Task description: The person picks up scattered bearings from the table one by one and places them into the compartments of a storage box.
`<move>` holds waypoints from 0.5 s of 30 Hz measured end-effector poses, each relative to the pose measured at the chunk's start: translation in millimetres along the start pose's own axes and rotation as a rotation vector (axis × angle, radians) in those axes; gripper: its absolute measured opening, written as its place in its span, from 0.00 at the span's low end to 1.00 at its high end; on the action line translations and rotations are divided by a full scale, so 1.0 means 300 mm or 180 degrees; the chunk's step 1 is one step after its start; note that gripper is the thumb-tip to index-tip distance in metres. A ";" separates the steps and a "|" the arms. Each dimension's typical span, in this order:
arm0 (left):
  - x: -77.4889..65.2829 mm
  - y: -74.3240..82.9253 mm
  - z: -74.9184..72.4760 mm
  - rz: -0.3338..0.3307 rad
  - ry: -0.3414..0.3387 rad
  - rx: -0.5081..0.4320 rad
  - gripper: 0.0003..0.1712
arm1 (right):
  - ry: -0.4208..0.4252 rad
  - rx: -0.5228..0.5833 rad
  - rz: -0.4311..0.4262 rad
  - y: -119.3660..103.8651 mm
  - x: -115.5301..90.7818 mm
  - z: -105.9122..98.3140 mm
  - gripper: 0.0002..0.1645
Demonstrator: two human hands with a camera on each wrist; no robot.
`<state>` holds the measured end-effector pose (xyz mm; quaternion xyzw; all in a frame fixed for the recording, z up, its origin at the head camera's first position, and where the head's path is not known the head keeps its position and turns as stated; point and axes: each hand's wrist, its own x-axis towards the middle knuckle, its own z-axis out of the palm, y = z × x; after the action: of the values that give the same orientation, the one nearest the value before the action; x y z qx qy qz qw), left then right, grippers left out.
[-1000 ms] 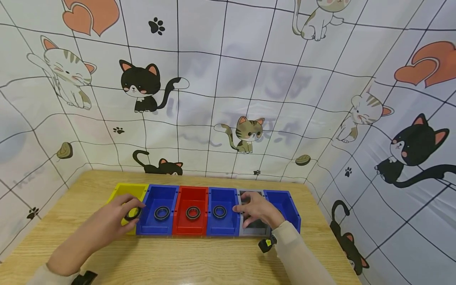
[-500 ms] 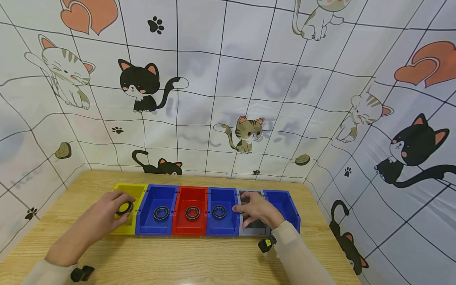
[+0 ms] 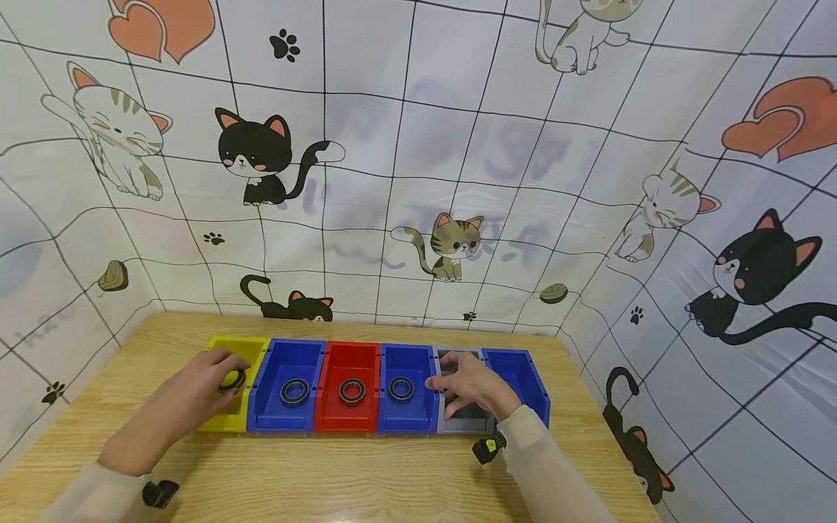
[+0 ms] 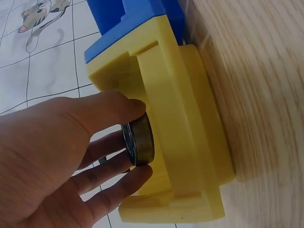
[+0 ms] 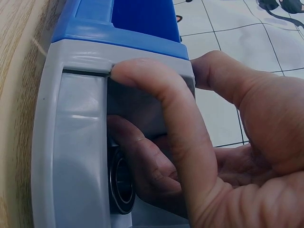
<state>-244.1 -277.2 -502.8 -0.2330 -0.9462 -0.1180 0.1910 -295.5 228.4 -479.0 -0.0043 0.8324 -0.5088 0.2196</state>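
In my left hand [image 3: 192, 392] a black-and-metal ball bearing [image 4: 144, 140] is pinched between thumb and fingers. It is held at the opening of the yellow bin [image 3: 255, 347], its ring tilted on edge. My right hand [image 3: 474, 381] reaches over the grey bin [image 3: 467, 427] with its fingers loosely bent. One fingertip rests at the bin's inner edge in the right wrist view. Beside the other fingers, another bearing [image 5: 122, 185] stands inside the grey bin, hidden from the head view by the hand.
Between the hands, the blue bin [image 3: 288, 356], the red bin [image 3: 353, 356] and a second blue bin [image 3: 407, 356] each hold one bearing. A further blue bin [image 3: 516, 367] ends the row at right. Behind the wooden table [image 3: 340, 472] hangs a cat-print curtain [image 3: 366, 145].
My left hand has moved left with the bearing, from the divider beside the blue bin to over the yellow bin, then barely moved. The right hand stays put.
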 end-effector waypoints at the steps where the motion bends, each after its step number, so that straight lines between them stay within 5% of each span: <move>1: 0.002 0.000 0.001 -0.0033 -0.0038 0.0001 0.24 | 0.0000 0.0002 0.0001 0.000 0.001 0.000 0.47; 15: 0.021 0.018 0.019 -0.0411 -0.0425 0.0004 0.19 | 0.0005 -0.0010 -0.0012 0.005 0.001 0.003 0.47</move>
<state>-248.4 -268.2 -504.6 -0.1787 -0.9700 -0.1136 0.1197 -295.1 228.3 -480.8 -0.0058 0.8334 -0.5079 0.2179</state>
